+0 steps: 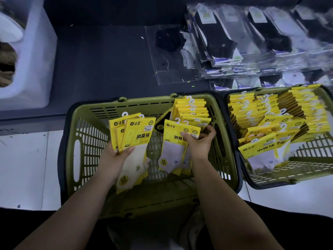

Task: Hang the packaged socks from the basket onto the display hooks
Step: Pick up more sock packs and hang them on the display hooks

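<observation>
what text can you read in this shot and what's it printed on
"达足": brand at the top of the yellow sock packs in the left hand and right hand.
"消臭袜": large print on the left-hand pack; cut off by the fingers on the right-hand pack.
"达足": pack in the right basket.
Small stickers, round badges and the black sock packs' labels: too blurred to read.

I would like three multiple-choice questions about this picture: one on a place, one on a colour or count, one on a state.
1. Where do the black socks hang?
A. upper right
B. lower left
C. inside a basket

2. How many green baskets show?
A. one
B. two
C. four

3. What is the left hand doing?
A. resting empty
B. holding yellow packs
C. gripping a handle

Key: 1 A, they hang above the right basket. 2 B, the near basket and the right one. 3 B, it grips the held packs.
</observation>
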`<state>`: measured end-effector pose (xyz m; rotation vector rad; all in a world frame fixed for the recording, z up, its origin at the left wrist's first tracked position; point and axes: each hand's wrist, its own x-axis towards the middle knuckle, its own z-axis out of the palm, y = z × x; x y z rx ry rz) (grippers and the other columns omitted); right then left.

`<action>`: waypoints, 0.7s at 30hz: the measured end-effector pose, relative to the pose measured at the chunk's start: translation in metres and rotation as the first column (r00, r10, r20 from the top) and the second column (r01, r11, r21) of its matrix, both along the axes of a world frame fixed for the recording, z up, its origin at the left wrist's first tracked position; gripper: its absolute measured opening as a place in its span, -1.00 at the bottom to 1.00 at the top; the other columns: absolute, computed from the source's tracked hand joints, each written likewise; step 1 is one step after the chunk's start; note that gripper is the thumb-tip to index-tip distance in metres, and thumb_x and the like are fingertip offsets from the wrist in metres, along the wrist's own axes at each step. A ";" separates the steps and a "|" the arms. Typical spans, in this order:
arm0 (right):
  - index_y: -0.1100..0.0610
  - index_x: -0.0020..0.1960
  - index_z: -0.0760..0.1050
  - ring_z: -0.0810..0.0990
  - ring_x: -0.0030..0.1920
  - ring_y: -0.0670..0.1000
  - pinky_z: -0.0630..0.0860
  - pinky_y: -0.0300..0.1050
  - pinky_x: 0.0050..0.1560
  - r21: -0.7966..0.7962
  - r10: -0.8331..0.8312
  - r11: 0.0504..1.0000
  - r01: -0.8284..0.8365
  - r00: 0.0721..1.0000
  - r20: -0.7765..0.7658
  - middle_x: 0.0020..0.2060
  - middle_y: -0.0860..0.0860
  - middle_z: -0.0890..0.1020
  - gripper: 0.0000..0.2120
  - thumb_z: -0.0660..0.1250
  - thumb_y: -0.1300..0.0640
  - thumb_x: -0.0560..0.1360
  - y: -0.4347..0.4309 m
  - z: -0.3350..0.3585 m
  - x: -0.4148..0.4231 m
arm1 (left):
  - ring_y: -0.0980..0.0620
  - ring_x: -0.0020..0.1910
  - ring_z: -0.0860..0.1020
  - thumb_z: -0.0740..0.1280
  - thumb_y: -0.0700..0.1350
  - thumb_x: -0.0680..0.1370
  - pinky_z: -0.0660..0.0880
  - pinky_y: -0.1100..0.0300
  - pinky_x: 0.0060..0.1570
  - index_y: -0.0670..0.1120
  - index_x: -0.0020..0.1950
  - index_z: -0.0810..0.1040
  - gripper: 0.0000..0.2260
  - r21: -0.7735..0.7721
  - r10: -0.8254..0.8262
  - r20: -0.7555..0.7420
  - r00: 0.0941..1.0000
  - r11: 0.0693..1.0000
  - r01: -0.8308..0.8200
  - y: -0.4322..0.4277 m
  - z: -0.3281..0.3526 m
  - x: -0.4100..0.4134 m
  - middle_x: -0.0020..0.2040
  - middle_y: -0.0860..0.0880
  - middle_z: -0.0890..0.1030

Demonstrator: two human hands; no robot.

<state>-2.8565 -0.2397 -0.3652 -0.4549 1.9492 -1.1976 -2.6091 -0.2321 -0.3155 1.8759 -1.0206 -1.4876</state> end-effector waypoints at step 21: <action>0.06 -0.09 0.68 0.70 -0.09 0.02 0.61 -0.12 -0.15 -0.429 0.553 0.793 -0.433 0.807 0.207 -0.11 0.05 0.72 -0.88 0.42 0.17 0.40 -0.017 0.205 0.005 | 0.17 -0.08 0.66 0.30 -0.14 0.57 0.55 0.27 -0.20 0.04 0.17 0.52 -0.80 -0.204 0.022 -0.403 0.915 0.972 -0.114 -0.033 0.083 0.015 0.00 0.09 0.68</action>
